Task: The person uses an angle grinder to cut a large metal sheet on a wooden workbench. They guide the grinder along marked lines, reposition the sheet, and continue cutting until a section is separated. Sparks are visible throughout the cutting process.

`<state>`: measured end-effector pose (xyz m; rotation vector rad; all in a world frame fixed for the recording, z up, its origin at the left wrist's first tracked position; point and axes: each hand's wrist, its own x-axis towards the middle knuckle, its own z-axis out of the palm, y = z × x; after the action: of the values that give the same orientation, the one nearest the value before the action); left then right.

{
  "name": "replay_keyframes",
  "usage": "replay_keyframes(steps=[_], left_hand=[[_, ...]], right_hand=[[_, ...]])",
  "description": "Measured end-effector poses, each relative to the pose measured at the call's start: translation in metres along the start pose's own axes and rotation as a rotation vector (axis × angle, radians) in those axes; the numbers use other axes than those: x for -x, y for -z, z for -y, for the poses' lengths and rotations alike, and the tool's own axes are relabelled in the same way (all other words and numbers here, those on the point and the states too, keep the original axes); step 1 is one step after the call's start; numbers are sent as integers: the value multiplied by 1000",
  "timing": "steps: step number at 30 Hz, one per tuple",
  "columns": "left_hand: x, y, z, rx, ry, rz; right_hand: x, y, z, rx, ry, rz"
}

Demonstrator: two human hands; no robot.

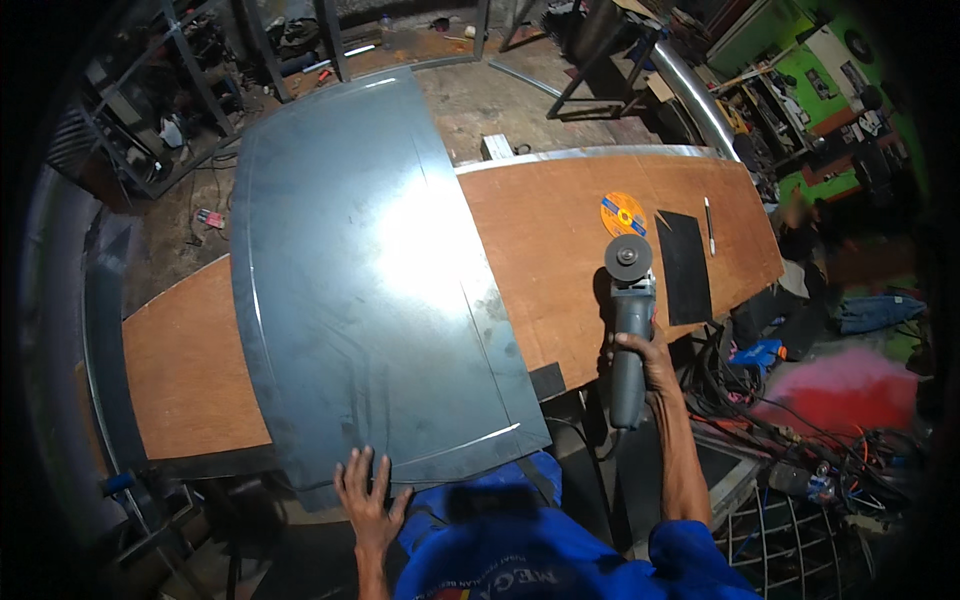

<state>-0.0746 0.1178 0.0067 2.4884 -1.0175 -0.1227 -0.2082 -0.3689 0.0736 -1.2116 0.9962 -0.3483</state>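
My right hand (645, 360) is wrapped round the grey body of an angle grinder (629, 345), which has a dark disc (628, 257) at its far end. The grinder is held over the right part of a brown wooden board (545, 270). A large grey metal sheet (340, 270) lies across the board, with pale marked lines near its edges and a bright glare in its middle. My left hand (370, 495) rests with fingers spread on the sheet's near edge, holding nothing.
An orange cutting disc (624, 214), a dark flat strip (684, 270) and a pen-like marker (710, 226) lie on the board's right side. Tangled cables (715, 395) hang at its right edge. Metal frame posts (190, 70) stand at the far left. A red tub-like shape (840, 400) is lower right.
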Motion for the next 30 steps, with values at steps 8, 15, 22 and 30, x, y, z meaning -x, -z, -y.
replay_keyframes(steps=[8, 15, 22, 30], left_hand=[[113, 7, -8, -9, 279, -16], [96, -25, -12, 662, 675, -150], [41, -33, -23, 1646, 1194, -357], [16, -28, -50, 1603, 1122, -572]], right_hand=[[-69, 2, 36, 222, -139, -42], [-95, -27, 44, 322, 117, -90], [-110, -24, 44, 352, 136, -75], [-120, -7, 22, 712, 176, -301]])
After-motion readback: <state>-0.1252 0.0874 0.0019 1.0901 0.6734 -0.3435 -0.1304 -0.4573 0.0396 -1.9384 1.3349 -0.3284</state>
